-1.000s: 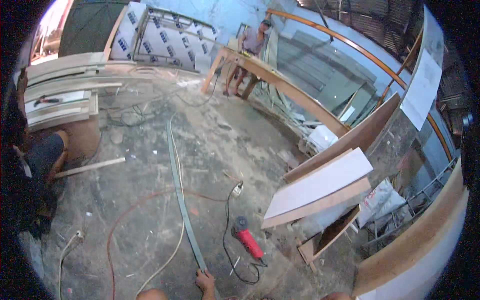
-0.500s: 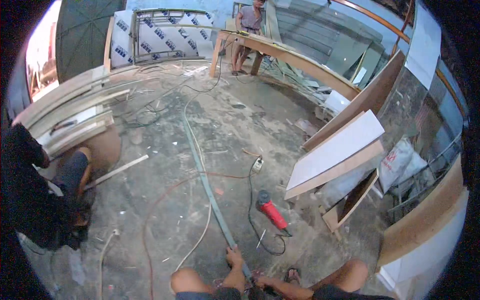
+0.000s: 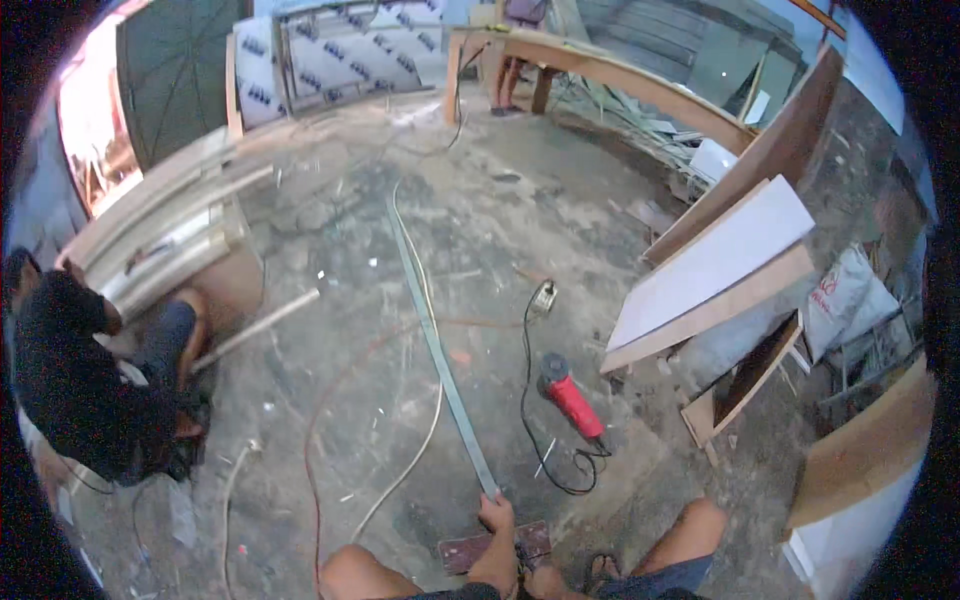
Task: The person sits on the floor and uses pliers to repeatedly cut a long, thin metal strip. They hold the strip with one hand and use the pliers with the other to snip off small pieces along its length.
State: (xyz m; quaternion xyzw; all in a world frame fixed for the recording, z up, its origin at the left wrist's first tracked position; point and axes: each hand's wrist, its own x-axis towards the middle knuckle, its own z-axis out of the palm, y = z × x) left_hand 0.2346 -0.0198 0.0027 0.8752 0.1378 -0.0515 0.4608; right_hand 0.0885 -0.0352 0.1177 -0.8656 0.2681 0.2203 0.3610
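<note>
My left hand (image 3: 496, 514) is closed round the near end of a long, flat grey-green strip (image 3: 447, 383). The strip runs away from me across the concrete floor, beside a pale cable. Close to my body, at the lower edge, my right hand (image 3: 543, 580) is curled beside something dark; its fingers are partly hidden, so what it grips is unclear. Under my hands and forearms lies a dark red board (image 3: 460, 556). To the right of the strip, a red angle grinder (image 3: 571, 402) rests on the floor with its black cord looped beside it.
A white socket block (image 3: 543, 298) joins the cords ahead. White panels (image 3: 715, 268) lean at the right, near a sack (image 3: 838, 300). A person in black (image 3: 85, 370) sits at the left by stacked boards (image 3: 180, 262). Another person stands behind a wooden bench (image 3: 610, 72).
My view has shifted, so the floor things sit further right. My right hand has drawn back from the strip toward my body, and more of the dark red board shows.
</note>
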